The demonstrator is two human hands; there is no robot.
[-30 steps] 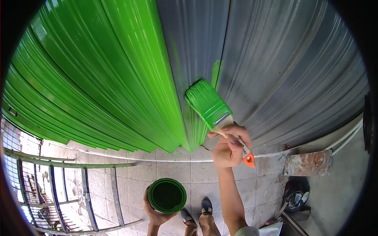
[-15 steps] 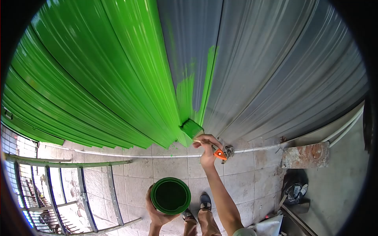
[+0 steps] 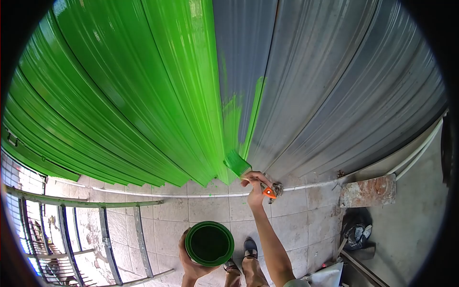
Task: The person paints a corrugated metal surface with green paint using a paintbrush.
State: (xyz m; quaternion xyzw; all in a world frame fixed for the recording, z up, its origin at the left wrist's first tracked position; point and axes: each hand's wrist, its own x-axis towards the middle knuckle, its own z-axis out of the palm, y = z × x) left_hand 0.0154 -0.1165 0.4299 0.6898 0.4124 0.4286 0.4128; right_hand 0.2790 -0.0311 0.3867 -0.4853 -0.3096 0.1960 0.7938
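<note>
My right hand [image 3: 256, 183] is closed round the handle of a paintbrush [image 3: 237, 163], whose orange handle end [image 3: 270, 192] sticks out past the fingers. The bristles, coated in green, rest against the lower part of a corrugated metal panel [image 3: 248, 62]. Fresh green covers the panel's left side; on the strip above the brush there are partial green strokes, with grey metal above and to the right. Low in front of me, my left hand [image 3: 191, 265] grips a green paint can [image 3: 209, 243] from its left side. The can's mouth faces up, dark inside.
A metal ladder-like frame [image 3: 103, 234] lies at the left. White pipe [image 3: 158, 194] runs along the panel's foot over the tiled floor [image 3: 167, 215]. At right are a stained board [image 3: 368, 191] and a black bag [image 3: 356, 227]. My shoes [image 3: 250, 246] stand beside the can.
The brush has shifted slightly down the panel with my right hand. My view has tilted a little, so the panel and can sit slightly lower and further right. Both grips are unchanged.
</note>
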